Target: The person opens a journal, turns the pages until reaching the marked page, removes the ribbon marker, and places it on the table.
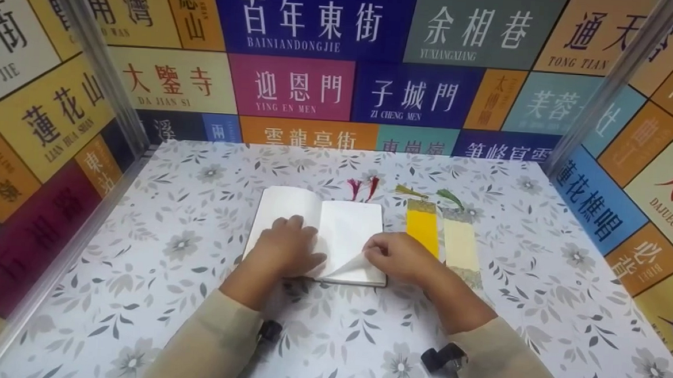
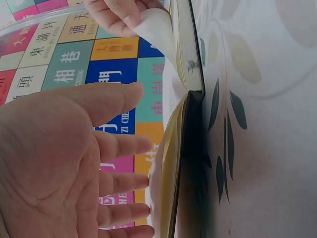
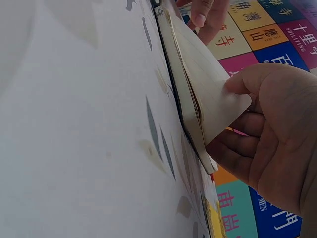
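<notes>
An open notebook with blank white pages lies on the patterned tabletop. My left hand is over its left page, with the fingertips right at the paper and the thumb toward the fold. In the left wrist view those fingers are spread and fairly straight. My right hand pinches the lower right corner of a page between thumb and fingers. That corner is lifted and bent over toward the left, while the thick stack of pages under it stays flat.
Right of the notebook lie a yellow bookmark and a cream bookmark, with tassels at their far ends. A pink tassel and a red tassel show beyond the notebook's far edge. Walls of coloured sign panels surround the table.
</notes>
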Tool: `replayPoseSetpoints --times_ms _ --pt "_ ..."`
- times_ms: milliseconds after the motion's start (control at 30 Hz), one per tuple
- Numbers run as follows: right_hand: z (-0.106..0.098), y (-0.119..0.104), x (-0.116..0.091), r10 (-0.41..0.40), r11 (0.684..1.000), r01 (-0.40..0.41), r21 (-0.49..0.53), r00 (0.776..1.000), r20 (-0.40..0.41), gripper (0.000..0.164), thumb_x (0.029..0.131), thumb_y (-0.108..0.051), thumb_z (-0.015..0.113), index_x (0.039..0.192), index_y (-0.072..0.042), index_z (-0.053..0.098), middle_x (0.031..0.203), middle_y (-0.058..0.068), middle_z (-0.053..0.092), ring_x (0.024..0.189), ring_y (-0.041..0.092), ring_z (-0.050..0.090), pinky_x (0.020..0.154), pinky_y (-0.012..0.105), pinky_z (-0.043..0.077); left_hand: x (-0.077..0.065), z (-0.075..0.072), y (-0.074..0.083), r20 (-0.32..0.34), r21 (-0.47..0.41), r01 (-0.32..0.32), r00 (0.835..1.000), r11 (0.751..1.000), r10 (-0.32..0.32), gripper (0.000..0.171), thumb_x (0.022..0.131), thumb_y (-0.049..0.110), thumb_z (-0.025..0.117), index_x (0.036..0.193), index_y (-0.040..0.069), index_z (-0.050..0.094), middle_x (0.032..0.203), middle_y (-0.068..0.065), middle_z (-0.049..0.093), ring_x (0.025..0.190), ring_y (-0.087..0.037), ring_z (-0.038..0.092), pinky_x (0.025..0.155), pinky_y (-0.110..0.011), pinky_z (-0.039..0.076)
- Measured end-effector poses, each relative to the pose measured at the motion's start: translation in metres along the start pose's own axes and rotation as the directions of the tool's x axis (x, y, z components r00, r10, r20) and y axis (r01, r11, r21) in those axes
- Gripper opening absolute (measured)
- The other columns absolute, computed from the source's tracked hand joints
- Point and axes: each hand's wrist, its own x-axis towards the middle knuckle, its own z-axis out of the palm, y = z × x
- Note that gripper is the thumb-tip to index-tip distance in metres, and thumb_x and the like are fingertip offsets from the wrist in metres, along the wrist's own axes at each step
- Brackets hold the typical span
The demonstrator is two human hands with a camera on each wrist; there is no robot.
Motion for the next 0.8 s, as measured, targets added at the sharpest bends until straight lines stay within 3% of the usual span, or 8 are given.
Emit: replayPoseSetpoints --times_ms 133,333,567,800 --pt "0.0 0.001 0.0 -0.001 1.0 0.001 0.005 1.0 -0.018 0.009 0.102 -0.037 0.069 0.099 -0.03 0.075 0.092 -0.004 0.069 0.096 0.019 0.063 0.086 0.035 0.051 -0.003 0.0 0.005 -0.025 -0.009 -0.015 1.0 1.0 0.014 0.064 0.099 0.062 0.063 0.141 0.015 0.065 0.138 -0.015 0.061 0.125 -0.038 0.059 0.104 -0.059 0.055" --pt "0.002 0.001 0.0 -0.096 0.995 0.093 -0.036 0.989 -0.112 0.009 0.102 -0.035 0.071 0.097 -0.028 0.075 0.092 -0.005 0.071 0.09 0.018 0.063 0.085 0.035 0.052 -0.005 0.003 0.013 0.017 -0.064 -0.041 0.999 0.997 0.042 0.086 0.096 0.077 0.056 0.161 0.02 0.05 0.156 -0.014 0.056 0.137 -0.043 0.058 0.114 -0.061 0.051" --pt "0.001 -0.008 -0.004 -0.153 0.988 0.144 -0.056 0.959 -0.239 0.012 0.103 -0.037 0.072 0.108 -0.028 0.078 0.112 -0.007 0.077 0.108 0.019 0.071 0.103 0.043 0.061 -0.004 0.004 0.017 0.028 -0.068 -0.043 0.999 0.997 0.045 0.104 0.088 0.079 0.068 0.168 0.02 0.038 0.155 -0.016 0.058 0.136 -0.044 0.06 0.114 -0.061 0.051" --pt "0.001 -0.016 -0.007 -0.245 0.969 0.216 -0.121 0.912 -0.329 0.017 0.105 -0.035 0.069 0.114 -0.026 0.08 0.119 -0.007 0.078 0.119 0.018 0.072 0.11 0.042 0.06 -0.001 0.006 0.018 -0.017 -0.065 -0.042 0.999 0.997 0.04 0.104 0.087 0.071 0.076 0.169 0.02 0.035 0.151 -0.013 0.061 0.131 -0.04 0.063 0.11 -0.058 0.055"
